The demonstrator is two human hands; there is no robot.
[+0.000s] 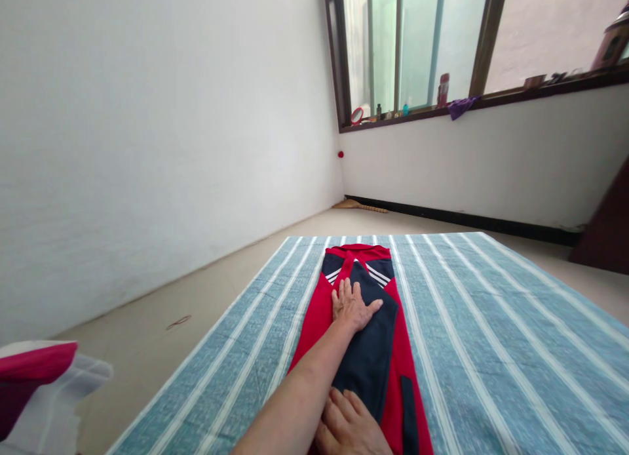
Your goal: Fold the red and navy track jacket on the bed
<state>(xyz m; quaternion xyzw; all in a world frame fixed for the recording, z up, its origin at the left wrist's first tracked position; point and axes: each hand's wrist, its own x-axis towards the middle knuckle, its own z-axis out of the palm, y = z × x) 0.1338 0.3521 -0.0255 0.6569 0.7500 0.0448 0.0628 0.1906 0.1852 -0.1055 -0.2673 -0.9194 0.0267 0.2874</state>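
A red and navy jacket (371, 350) with white stripes at its shoulders lies folded into a long, narrow shape, its red collar at the far end. My left hand (351, 305) rests flat on the navy cloth near the collar, fingers spread, holding nothing. Close to the bottom edge of the picture, my right hand (352, 423) lies palm down on the lower part of the jacket, partly covered by my left forearm. Its fingers are stretched out, slightly bent. Beneath the jacket is a blue cloth (472, 350) with white stripes, spread over a flat surface.
White-and-pink fabric (49, 376) sits at the lower left. A thin loop (177, 322) lies on the floor, and a broom (361, 206) by the far corner. On the windowsill are a red-rimmed mirror (357, 116), a bottle (443, 91) and a purple cloth (462, 107).
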